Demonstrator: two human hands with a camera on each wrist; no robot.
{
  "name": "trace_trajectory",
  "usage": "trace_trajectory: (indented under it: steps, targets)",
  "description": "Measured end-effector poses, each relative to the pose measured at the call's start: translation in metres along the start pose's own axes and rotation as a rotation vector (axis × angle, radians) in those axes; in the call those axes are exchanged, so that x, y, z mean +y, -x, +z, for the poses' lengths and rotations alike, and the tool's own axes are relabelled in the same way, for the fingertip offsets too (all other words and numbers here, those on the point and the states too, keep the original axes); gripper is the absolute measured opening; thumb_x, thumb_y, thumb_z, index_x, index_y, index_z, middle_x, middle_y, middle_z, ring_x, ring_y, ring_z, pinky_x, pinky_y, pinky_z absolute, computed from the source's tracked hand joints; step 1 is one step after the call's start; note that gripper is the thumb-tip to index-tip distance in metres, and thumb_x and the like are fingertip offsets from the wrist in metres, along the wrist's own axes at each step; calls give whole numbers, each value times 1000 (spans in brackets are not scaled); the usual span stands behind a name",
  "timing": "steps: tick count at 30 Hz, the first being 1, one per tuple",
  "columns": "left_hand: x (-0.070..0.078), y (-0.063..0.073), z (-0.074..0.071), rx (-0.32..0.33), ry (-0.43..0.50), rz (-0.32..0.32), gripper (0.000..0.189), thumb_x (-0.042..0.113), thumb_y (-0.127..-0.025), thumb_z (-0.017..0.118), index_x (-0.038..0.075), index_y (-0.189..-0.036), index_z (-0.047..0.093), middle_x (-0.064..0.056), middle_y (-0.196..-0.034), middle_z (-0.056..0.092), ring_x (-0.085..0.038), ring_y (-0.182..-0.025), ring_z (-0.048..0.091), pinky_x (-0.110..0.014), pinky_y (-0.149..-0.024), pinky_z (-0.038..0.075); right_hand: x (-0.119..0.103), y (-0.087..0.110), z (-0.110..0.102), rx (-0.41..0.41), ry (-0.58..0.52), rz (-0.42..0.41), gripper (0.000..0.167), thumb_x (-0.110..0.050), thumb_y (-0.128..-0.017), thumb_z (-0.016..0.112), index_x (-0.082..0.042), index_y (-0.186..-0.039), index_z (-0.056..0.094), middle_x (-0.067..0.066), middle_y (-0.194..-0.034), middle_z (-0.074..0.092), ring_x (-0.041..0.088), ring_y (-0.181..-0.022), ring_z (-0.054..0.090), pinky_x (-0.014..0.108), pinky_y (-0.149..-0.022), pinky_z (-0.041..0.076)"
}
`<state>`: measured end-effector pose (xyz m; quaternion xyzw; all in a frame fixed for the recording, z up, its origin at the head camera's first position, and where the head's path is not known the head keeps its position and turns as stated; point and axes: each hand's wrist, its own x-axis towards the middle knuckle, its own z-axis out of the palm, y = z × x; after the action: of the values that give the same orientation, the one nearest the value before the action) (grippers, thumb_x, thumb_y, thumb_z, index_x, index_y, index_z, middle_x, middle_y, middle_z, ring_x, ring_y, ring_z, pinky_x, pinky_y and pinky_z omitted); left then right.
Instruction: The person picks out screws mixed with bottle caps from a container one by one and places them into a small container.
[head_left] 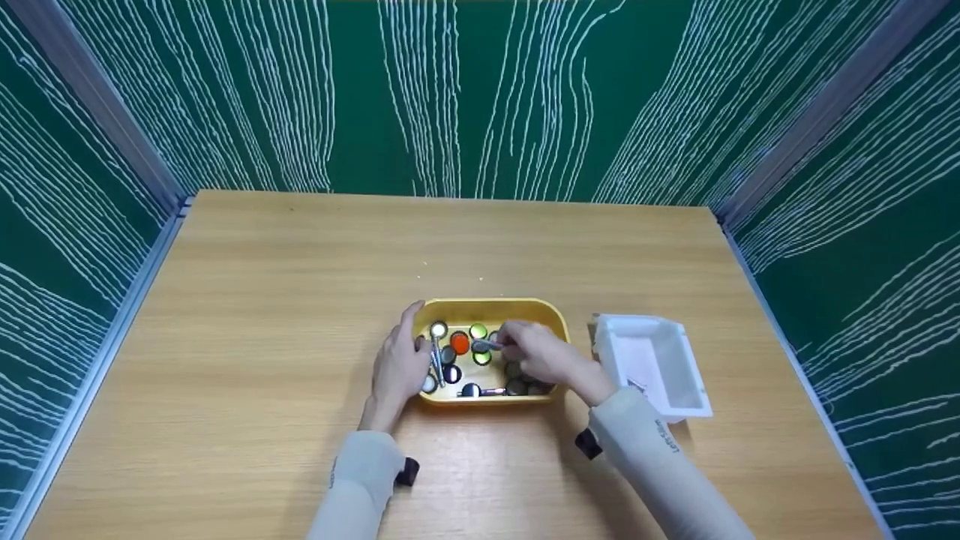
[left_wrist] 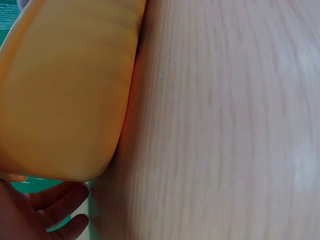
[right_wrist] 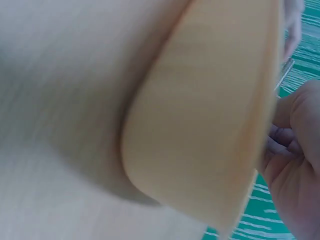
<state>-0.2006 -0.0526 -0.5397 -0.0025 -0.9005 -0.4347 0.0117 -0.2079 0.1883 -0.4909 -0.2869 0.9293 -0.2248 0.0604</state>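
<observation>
The yellow tub (head_left: 491, 309) lies long axis left-right; the left hand (head_left: 401, 367) steadies its left end, fingers relaxed, while the right hand (head_left: 536, 352) pinches a metal piece (head_left: 486, 344) inside.

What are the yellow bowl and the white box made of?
The yellow bowl looks like smooth plastic: even colour, rounded moulded corners, a soft sheen. The white box seems plastic or foam, matte white with thick walls; I cannot tell which. Both sit on a wood-grain table.
</observation>
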Motion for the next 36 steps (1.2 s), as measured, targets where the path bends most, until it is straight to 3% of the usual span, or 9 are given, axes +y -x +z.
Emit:
trace_trajectory:
  steps: [5,10,20,26,36]
  targets:
    - [-1,-1,0,13,6,16,63,13,-93,53,28,-151,35,-10,-105,65,-23,-81,56,-37,-71,46,7,8,-20,56,-53,24,10,1,-91,60,0,-101,63,12,-93,68,28,-89,67,40,-82,58]
    - [-2,-1,0,9,11,3,63,13,-94,54,29,-151,35,-9,-106,65,-22,-77,55,-34,-67,44,18,16,-35,80,-34,64,13,2,-91,58,-1,-103,63,12,-92,70,28,-84,68,37,-76,59]
    - [0,-1,0,4,26,9,63,13,-93,53,29,-151,35,-9,-109,65,-21,-75,53,-33,-64,44,34,27,-61,195,-52,45,13,6,-89,57,1,-100,64,17,-95,71,31,-88,69,42,-80,58]
    - [0,-1,0,5,21,5,64,14,-93,53,28,-152,34,-8,-108,65,-21,-76,54,-33,-65,45,47,37,-77,267,-73,66,11,8,-88,59,3,-96,63,17,-88,70,28,-80,66,40,-73,58]
    - [-1,0,0,15,8,10,62,15,-93,53,30,-151,36,-13,-117,66,-26,-89,60,-44,-78,51,73,59,-86,236,-20,166,10,4,-91,57,3,-99,63,15,-91,67,28,-84,66,42,-77,57]
